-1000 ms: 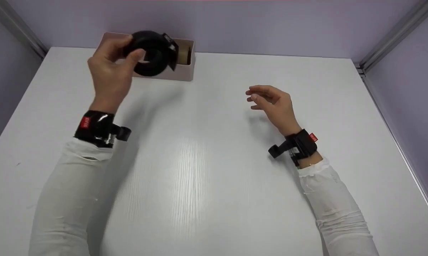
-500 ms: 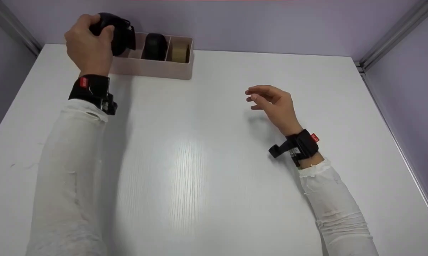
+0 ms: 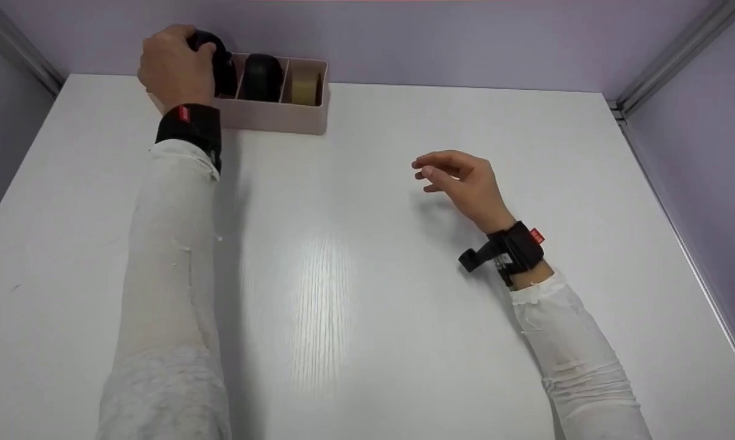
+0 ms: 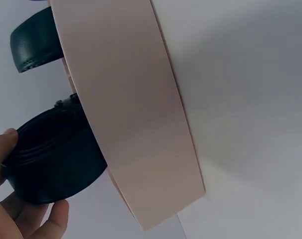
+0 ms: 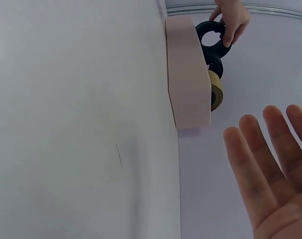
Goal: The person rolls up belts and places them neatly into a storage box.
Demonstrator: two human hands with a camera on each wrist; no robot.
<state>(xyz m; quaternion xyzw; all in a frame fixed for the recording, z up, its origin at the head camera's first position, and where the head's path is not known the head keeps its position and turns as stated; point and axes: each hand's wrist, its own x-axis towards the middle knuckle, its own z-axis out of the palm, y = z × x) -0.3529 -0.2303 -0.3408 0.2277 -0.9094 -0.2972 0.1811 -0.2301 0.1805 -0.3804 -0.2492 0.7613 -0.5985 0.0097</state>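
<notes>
My left hand (image 3: 178,61) grips a rolled black belt (image 3: 222,58) at the leftmost compartment of a pink divided box (image 3: 275,119) at the table's back left. In the left wrist view the belt roll (image 4: 51,159) sits against the box wall (image 4: 136,109), with my fingers (image 4: 36,226) curled round it. A second black roll (image 3: 263,76) fills the middle compartment and a tan roll (image 3: 305,85) the right one. My right hand (image 3: 456,177) hovers open over the table's middle, holding nothing; its straight fingers (image 5: 270,169) show in the right wrist view.
The white table (image 3: 367,275) is enclosed by lilac walls with metal corner rails (image 3: 660,67). The pink box (image 5: 186,79) stands close to the back wall.
My left hand carried the black belt roll from in front of the box to its left end and lowered it at the leftmost compartment. The right hand barely shifted.
</notes>
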